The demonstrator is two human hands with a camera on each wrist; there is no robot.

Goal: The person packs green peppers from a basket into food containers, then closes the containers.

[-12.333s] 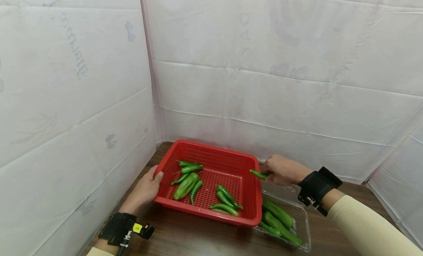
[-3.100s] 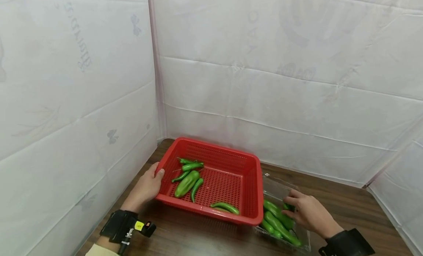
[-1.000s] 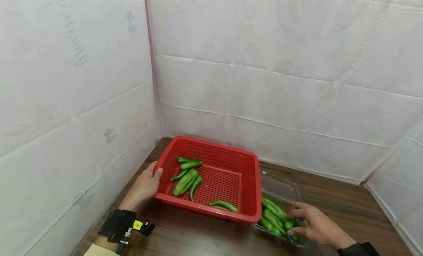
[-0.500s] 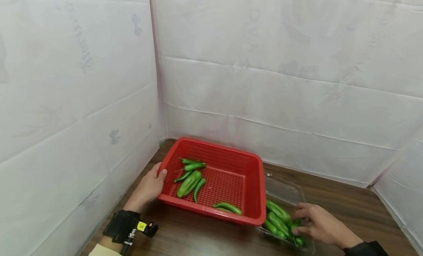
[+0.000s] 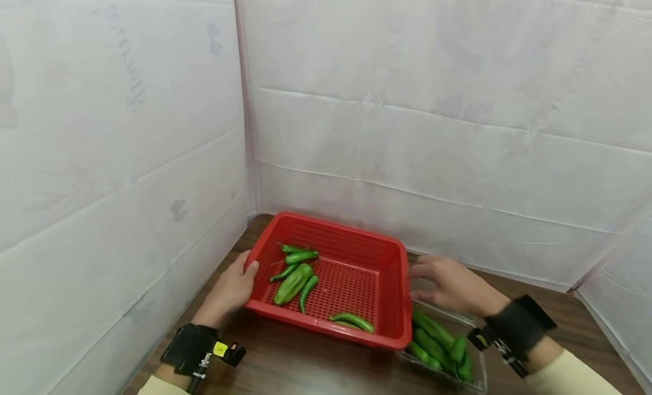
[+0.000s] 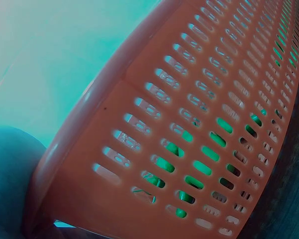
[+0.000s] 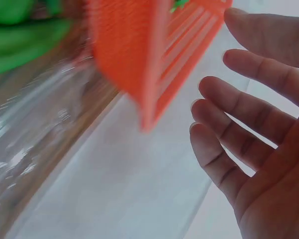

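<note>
A red slotted basket (image 5: 326, 326) sits on the wooden table. It holds a cluster of green peppers (image 5: 292, 276) at its left and one curved pepper (image 5: 354, 321) near the front wall. My left hand (image 5: 229, 290) grips the basket's left rim, thumb over the edge; the left wrist view is filled by the basket wall (image 6: 189, 114). My right hand (image 5: 448, 282) hovers with fingers spread and nothing in it, just right of the basket's right rim and above a clear plastic tray (image 5: 480, 377). Several green peppers (image 5: 433, 333) lie in that tray. The right wrist view shows the spread fingers (image 7: 249, 129) beside the basket corner (image 7: 139, 50).
White sheeted walls (image 5: 407, 129) close in the table at the left and back. Bare dark wood (image 5: 305, 372) runs along the front of the basket and to the right of the tray.
My right hand has lifted off the peppers in the clear tray and moved up and left toward the basket's right rim, holding nothing. My left hand keeps its grip on the left rim.
</note>
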